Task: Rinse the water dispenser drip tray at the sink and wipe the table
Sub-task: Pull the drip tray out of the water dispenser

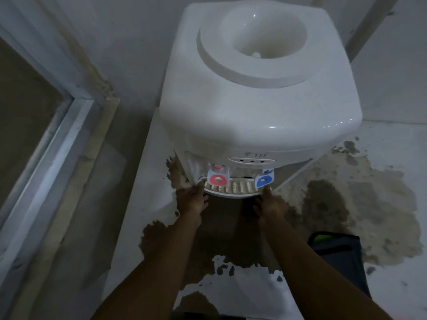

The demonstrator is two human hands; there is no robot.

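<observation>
Frame centre: drip tray [233,189], half hidden under taps, long axis left-right; your left hand [191,200] and right hand [270,204] grasp its ends.

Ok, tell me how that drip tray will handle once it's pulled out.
The drip tray looks like thin moulded plastic, so probably stiff and light. Its slotted grate may be loose and could shift. Given the stained table, it may hold water; both hands should keep it level.

Fingertips of both hands, left [191,199] and right [270,205], tucked out of sight under the drip tray [233,189]. Tray's rear half hidden behind the red tap [218,179] and blue tap [265,180]. Forearms cut off by the bottom edge. Dark cloth [339,255] right of the hands, too dim to identify.
</observation>
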